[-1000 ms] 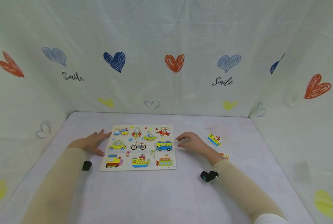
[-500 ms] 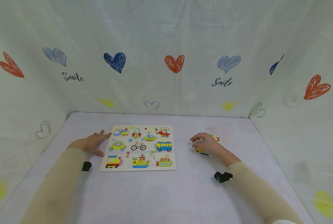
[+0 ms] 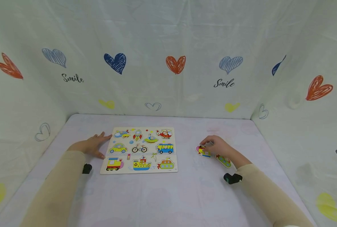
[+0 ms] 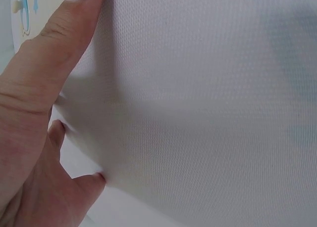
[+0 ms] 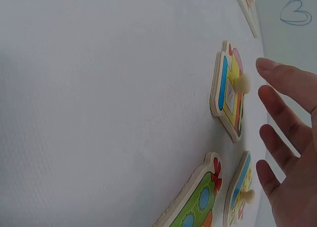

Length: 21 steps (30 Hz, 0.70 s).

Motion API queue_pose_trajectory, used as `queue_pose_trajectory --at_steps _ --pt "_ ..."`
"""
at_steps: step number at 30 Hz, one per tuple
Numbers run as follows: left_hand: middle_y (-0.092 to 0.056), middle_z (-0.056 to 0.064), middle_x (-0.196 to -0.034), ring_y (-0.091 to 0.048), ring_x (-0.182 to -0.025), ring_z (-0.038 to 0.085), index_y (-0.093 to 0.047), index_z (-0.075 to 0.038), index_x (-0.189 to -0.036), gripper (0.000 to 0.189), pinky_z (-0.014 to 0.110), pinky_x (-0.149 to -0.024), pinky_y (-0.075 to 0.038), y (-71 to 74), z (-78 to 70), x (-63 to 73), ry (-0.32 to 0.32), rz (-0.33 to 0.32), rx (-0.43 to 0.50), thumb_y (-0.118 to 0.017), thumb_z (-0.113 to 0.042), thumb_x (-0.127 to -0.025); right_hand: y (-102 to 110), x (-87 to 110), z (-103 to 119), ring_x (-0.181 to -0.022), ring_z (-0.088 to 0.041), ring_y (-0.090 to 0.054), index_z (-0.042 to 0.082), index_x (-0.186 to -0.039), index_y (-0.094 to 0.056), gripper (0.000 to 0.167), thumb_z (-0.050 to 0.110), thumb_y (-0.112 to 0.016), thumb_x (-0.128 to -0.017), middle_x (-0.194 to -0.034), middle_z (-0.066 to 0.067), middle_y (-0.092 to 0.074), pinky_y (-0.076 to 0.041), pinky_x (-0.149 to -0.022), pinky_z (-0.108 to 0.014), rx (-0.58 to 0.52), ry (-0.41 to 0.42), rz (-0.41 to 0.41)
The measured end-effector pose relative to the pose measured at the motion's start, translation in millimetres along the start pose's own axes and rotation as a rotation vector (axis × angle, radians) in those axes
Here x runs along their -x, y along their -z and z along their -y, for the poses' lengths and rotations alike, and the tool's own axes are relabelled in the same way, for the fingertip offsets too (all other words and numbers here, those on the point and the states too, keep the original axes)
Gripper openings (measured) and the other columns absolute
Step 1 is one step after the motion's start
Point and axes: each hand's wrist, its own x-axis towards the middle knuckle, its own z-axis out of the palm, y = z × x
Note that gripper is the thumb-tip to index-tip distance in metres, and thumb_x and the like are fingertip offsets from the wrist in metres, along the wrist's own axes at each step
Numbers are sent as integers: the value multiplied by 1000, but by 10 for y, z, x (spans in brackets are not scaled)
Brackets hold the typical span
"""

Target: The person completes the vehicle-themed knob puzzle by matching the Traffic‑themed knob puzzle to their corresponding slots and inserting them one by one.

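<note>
My left hand (image 3: 90, 146) rests with spread fingers at the left edge of a wooden peg puzzle board (image 3: 126, 172) printed with vehicles. In the left wrist view its thumb (image 4: 54, 44) lies by the board's edge. At the right, my right hand (image 3: 218, 147) hovers over a train puzzle piece (image 3: 203, 151). The right wrist view shows its relaxed fingers (image 5: 285, 83) just apart from the train's wooden knob (image 5: 242, 83). A green submarine piece (image 3: 223, 161) lies near that wrist. A ship piece (image 5: 239, 187) lies beside it, mostly hidden by the hand in the head view.
A pale cloth covers the table (image 3: 157, 198). Behind and at the sides hang white curtains (image 3: 168, 28) printed with hearts. A small black device (image 3: 232, 178) is worn at the right wrist and another (image 3: 87, 168) at the left.
My right hand has moved right, from beside the board to the loose pieces, and then slightly farther right over the train piece. My left hand stays at the board's edge.
</note>
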Motion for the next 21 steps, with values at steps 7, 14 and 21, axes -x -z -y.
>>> queue_pose_trajectory --at_steps 7,14,21 --pt "-6 38 -153 -5 -135 62 -24 -5 -153 108 77 -100 -16 -4 -3 11 4 0 4 -87 -34 -70 51 -29 -110 -113 -27 -53 18 -97 -77 18 9 -79 -82 -107 3 -69 -43 -99 -48 -7 -8 72" --pt "-5 37 -153 -4 -136 61 -23 -5 -153 108 78 -100 -15 3 -3 18 7 10 17 -86 -34 -70 97 -100 -123 -109 -26 -56 18 -92 -78 17 5 -77 -82 -106 2 -67 -46 -96 -46 51 41 146" --pt "-6 38 -152 -5 -136 61 -24 -6 -153 108 77 -101 -15 7 10 28 -14 7 10 -86 -36 -70 137 -180 -106 -102 -23 -60 12 -90 -79 16 0 -77 -80 -100 1 -68 -48 -93 -42 71 93 222"
